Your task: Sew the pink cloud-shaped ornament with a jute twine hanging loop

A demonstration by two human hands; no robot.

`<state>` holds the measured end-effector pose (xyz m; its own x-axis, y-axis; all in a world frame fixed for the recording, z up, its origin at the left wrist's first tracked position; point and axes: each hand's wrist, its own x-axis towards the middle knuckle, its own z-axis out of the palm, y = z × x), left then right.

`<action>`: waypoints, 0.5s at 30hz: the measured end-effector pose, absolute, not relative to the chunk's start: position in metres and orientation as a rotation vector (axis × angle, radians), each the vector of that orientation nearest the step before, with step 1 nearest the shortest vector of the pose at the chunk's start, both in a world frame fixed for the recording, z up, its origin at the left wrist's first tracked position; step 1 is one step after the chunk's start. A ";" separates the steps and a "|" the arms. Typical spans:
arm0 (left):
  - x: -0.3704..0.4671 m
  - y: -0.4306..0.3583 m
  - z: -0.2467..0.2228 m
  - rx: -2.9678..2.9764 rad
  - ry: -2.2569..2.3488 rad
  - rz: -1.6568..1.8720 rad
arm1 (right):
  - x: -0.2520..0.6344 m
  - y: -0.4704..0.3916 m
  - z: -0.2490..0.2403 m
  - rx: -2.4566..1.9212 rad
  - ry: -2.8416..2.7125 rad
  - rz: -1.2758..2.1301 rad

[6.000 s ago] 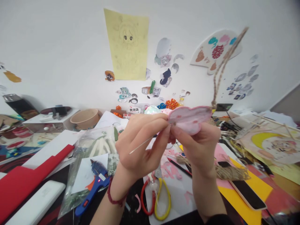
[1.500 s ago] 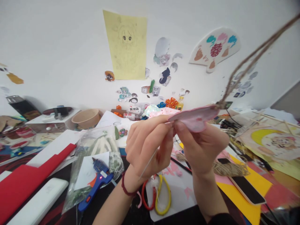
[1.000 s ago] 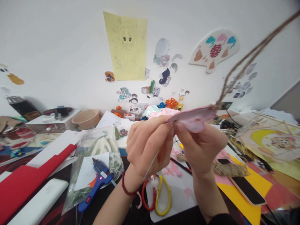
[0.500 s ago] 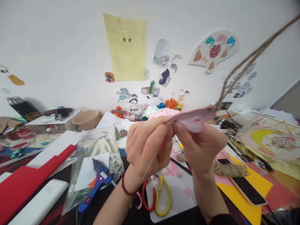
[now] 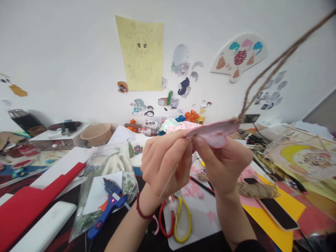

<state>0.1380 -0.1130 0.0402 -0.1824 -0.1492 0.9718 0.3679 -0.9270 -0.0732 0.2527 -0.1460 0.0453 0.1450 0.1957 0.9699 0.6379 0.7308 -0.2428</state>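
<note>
A flat pink piece [image 5: 216, 133] with a rounded outline is held up at the centre of the head view. My left hand [image 5: 168, 162], with a dark red band on the wrist, pinches its left end, and a thin pale thread [image 5: 168, 182] hangs across the palm. My right hand [image 5: 223, 164] grips the piece from below, thumb against its near side. From the piece's far right end, brown twine [image 5: 275, 64] runs up to the top right. Fingertips of both hands nearly meet, partly hidden behind the piece.
Below the hands lie red-and-yellow-handled scissors [image 5: 180, 220] on white paper. A blue glue gun [image 5: 110, 206] with a lit red light lies left, beside red card [image 5: 28, 206]. At right are a phone [image 5: 278, 213], yellow card [image 5: 273, 227] and a twine bundle [image 5: 258, 189].
The pink piece and the twine have shifted very slightly left, and my right hand with them. Both hands keep their hold.
</note>
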 end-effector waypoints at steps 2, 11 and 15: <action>0.138 -0.113 0.039 -1.748 -0.248 -2.175 | 0.253 -0.145 0.045 -0.724 -1.414 -0.377; 0.136 -0.113 0.043 -1.735 -0.276 -2.087 | 0.256 -0.146 0.047 -0.733 -1.466 -0.470; 0.138 -0.111 0.043 -1.700 -0.293 -2.095 | 0.258 -0.146 0.048 -0.742 -1.503 -0.515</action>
<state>0.1380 -0.1112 0.0427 -0.1604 -0.1910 0.9684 0.4495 -0.8876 -0.1006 0.2578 -0.1459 0.0485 0.0301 0.1394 0.9898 0.7172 0.6867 -0.1185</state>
